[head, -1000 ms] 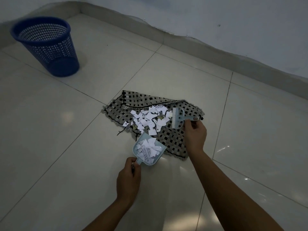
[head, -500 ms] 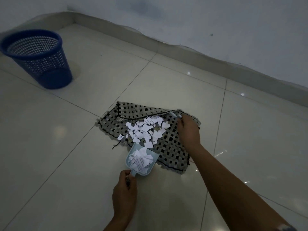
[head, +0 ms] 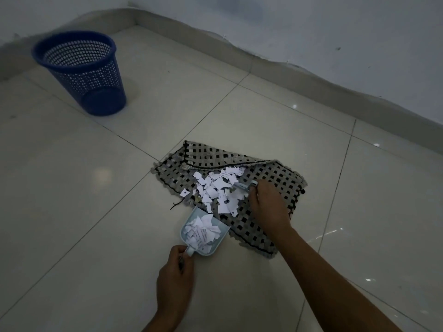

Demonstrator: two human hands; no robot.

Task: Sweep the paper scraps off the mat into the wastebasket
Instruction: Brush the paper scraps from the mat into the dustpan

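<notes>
While the right hand (head: 266,202) pinches the brush (head: 244,186), paper scraps (head: 217,188) lie just left of it on the mat (head: 275,178), above the dustpan (head: 203,232) (left hand (head: 175,281) closed on its handle); the wastebasket (head: 81,70) stands upper left.

Dim indoor light. Glossy pale floor tiles (head: 72,188) crossed by thin dark grout lines (head: 340,178), dotted with small bright reflections. Low tiled skirting (head: 299,75) along the far edge of the floor, uneven on top. Plain bluish-white wall (head: 311,25) above, meeting a second wall at the far-left corner.
</notes>
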